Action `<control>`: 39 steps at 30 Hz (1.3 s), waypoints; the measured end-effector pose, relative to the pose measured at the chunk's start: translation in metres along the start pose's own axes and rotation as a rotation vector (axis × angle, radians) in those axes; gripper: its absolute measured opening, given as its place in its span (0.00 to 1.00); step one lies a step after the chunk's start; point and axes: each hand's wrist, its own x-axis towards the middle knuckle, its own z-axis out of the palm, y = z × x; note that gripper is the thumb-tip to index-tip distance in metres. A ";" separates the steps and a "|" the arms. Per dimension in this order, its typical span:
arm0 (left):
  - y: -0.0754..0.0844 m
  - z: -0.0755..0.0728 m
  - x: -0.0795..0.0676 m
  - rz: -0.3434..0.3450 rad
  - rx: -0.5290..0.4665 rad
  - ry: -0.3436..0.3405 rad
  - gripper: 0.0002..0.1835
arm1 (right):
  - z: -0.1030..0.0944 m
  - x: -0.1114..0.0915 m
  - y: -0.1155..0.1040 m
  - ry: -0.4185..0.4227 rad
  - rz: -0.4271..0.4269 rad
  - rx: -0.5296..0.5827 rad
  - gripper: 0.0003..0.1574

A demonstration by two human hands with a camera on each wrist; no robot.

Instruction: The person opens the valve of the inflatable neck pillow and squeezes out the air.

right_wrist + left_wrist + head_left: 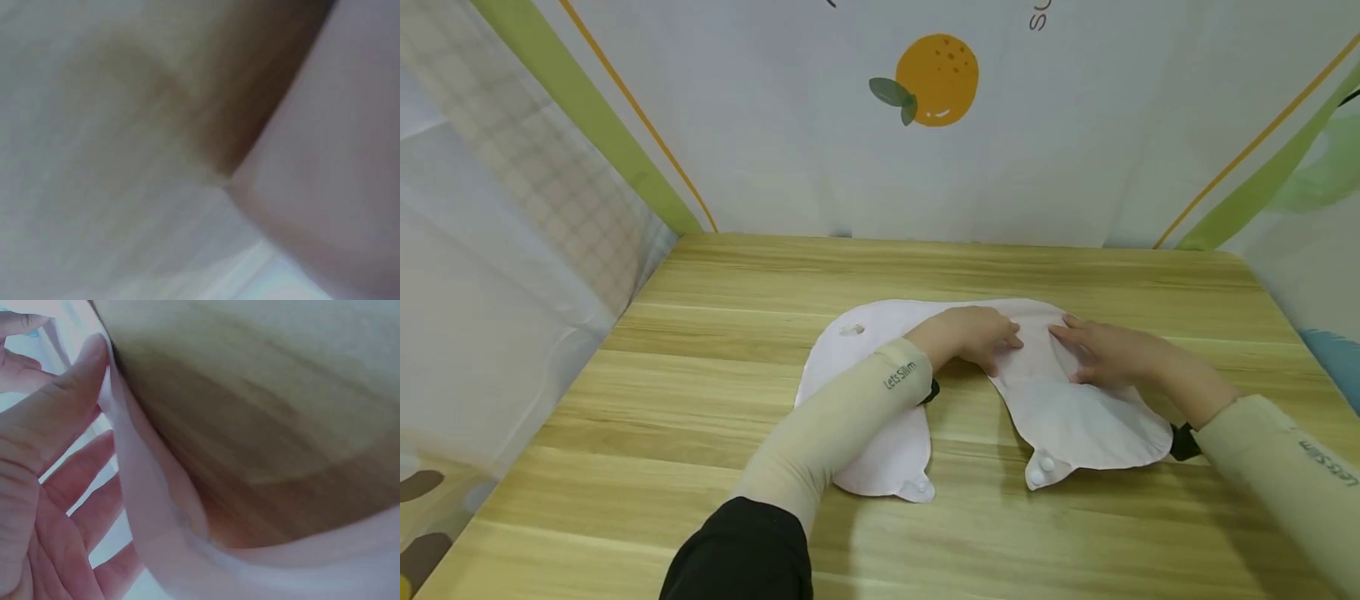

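A pale pink U-shaped cloth (880,454) with small snap tabs at its two ends lies across the table, its curve away from me. My left hand (973,333) touches the curve near its inner edge. In the left wrist view, the left thumb (75,381) lies along the cloth's edge (137,481), apart from the spread fingers. Facing it, my right hand (1120,354) rests on the right arm of the cloth, thumb and fingers apart around a crease. A blurred part of the cloth (337,144) fills the right of the right wrist view.
The wood-grain table (647,433) reaches back to a white curtain (760,150) with an orange printed on it. More hanging fabric (490,250) borders the left side. A dark wrist device (1185,442) sits beside the cloth's right edge.
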 end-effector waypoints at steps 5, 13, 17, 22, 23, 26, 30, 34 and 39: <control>-0.001 0.000 -0.002 0.016 -0.005 0.016 0.30 | 0.001 -0.001 0.002 0.062 -0.037 -0.003 0.42; 0.002 0.001 0.006 0.064 -0.004 0.074 0.27 | 0.004 0.003 0.000 0.180 -0.188 0.056 0.24; 0.004 0.002 0.011 0.013 0.015 0.077 0.29 | 0.007 0.007 0.000 0.168 -0.201 0.080 0.28; 0.004 0.003 0.014 -0.040 0.081 0.056 0.35 | 0.008 0.007 0.002 0.089 -0.095 0.143 0.40; 0.003 0.003 0.013 -0.049 0.087 0.053 0.36 | 0.008 0.008 0.002 0.077 -0.077 0.147 0.42; 0.002 0.002 0.008 -0.065 0.091 0.043 0.37 | 0.007 0.008 0.003 0.054 -0.042 0.156 0.47; -0.002 0.003 0.002 -0.078 0.075 0.035 0.39 | 0.006 0.008 0.004 0.047 -0.036 0.163 0.49; -0.006 0.004 0.002 -0.083 0.071 0.031 0.39 | 0.007 0.008 0.006 0.048 -0.038 0.167 0.50; -0.001 0.003 0.008 -0.100 0.042 0.037 0.40 | 0.007 0.008 0.006 0.053 -0.039 0.172 0.50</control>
